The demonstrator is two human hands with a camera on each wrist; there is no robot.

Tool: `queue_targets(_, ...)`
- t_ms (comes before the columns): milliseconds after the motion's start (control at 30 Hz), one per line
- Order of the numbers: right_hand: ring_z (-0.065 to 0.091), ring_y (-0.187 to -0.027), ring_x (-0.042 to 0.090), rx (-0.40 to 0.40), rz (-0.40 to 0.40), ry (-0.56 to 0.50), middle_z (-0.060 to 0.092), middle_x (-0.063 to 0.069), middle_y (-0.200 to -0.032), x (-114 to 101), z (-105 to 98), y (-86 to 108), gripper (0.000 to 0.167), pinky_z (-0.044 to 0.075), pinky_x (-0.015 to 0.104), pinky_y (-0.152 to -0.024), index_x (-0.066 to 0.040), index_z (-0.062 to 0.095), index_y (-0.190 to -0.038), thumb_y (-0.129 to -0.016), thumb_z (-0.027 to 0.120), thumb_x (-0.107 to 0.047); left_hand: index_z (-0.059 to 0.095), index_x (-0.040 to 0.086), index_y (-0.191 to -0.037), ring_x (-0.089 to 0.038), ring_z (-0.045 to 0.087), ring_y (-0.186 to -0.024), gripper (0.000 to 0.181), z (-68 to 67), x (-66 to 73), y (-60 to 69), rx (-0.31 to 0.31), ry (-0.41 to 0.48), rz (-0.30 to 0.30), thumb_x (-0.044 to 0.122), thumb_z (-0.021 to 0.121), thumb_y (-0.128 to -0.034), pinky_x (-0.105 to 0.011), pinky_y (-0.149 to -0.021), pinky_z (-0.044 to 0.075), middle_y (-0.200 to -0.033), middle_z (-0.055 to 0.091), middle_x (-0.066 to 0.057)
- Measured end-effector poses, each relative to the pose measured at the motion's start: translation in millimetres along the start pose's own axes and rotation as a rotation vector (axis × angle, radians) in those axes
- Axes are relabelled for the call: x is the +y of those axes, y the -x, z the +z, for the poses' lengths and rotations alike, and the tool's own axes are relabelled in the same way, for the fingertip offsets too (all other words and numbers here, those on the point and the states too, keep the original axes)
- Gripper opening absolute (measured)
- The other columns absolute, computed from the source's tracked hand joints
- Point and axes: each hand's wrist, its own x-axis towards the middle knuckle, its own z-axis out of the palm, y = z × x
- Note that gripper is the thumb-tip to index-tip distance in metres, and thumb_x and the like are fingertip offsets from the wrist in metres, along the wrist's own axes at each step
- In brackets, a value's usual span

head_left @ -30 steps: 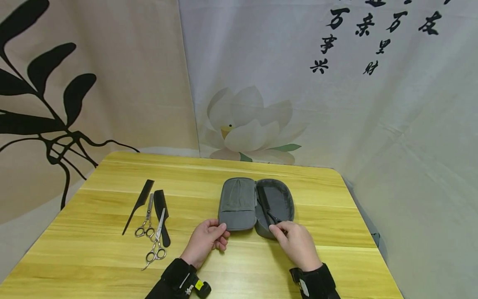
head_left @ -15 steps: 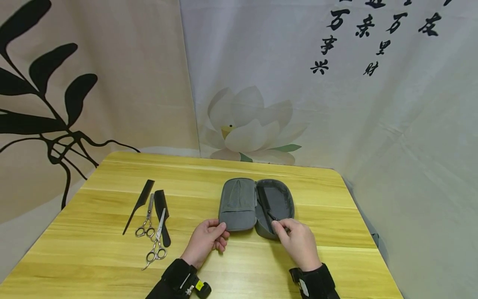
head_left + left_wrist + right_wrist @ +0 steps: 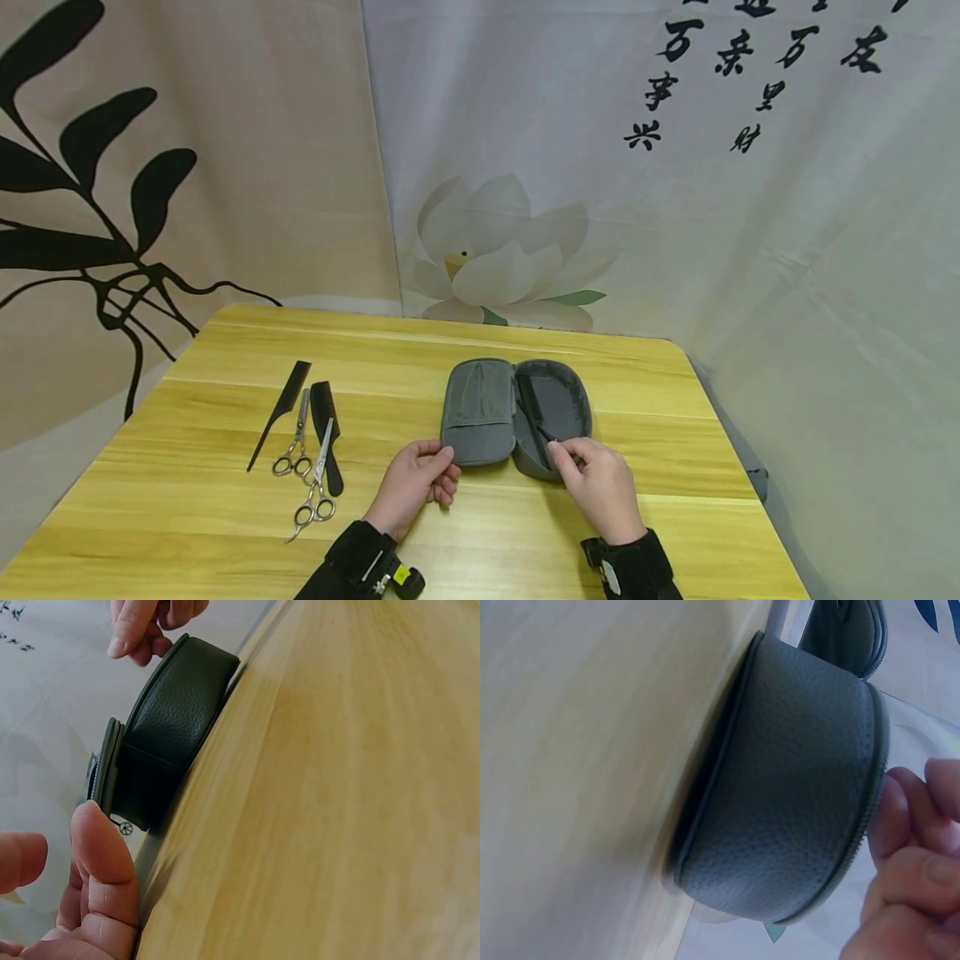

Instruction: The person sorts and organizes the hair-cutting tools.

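A grey zip case [image 3: 480, 443] lies unfolded on the table, its flat pocketed half on the left and its deeper half on the right. My left hand [image 3: 415, 483] pinches the near left corner of the flat half between thumb and fingers. Over the near rim of the deep half, my right hand [image 3: 600, 487] has thumb and forefinger together at a dark thin item [image 3: 550, 436], whose end they hide. A black comb [image 3: 529, 400] lies along the inside of that half. In the right wrist view the curled fingers are beside the case's zip edge [image 3: 877, 742].
Left of the case lie a black tail comb [image 3: 288, 392], another black comb [image 3: 322, 404] and two pairs of silver scissors [image 3: 300, 429], the nearer one [image 3: 321, 467] crossing the second comb. Printed cloth [image 3: 525, 100] hangs behind the wooden table [image 3: 187, 500].
My right hand has shifted slightly to the right and away from me over the deep half, with the dark item's visible end. The left hand keeps its place.
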Motion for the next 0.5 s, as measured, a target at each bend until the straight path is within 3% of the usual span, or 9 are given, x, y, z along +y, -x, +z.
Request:
queue_targets(233, 0.041, -0.056, -0.006, 0.004, -0.002, -0.028, 0.055, -0.015, -0.066, 0.4, 0.0, -0.1, 0.015, 0.038, 0.018, -0.054, -0.020, 0.078, -0.081, -0.095, 0.083, -0.021, 0.038, -0.006, -0.146, -0.014, 0.063, -0.071, 0.052, 0.8, 0.2, 0.5, 0.039, -0.027, 0.005, 0.021, 0.063, -0.1099, -0.026, -0.059, 0.058, -0.093, 0.070, -0.009)
queue_targets(500, 0.040, -0.056, -0.006, 0.001, 0.004, -0.037, 0.052, -0.015, -0.065, 1.3, 0.4, 0.7, 0.016, 0.037, 0.018, -0.054, -0.020, 0.078, -0.080, -0.096, 0.083, -0.022, 0.048, -0.004, -0.142, -0.015, 0.061, -0.066, 0.044, 1.9, 3.3, 0.5, 0.147, -0.085, 0.075, 0.019, 0.064, -0.1087, -0.027, -0.054, 0.056, -0.088, 0.070, -0.009)
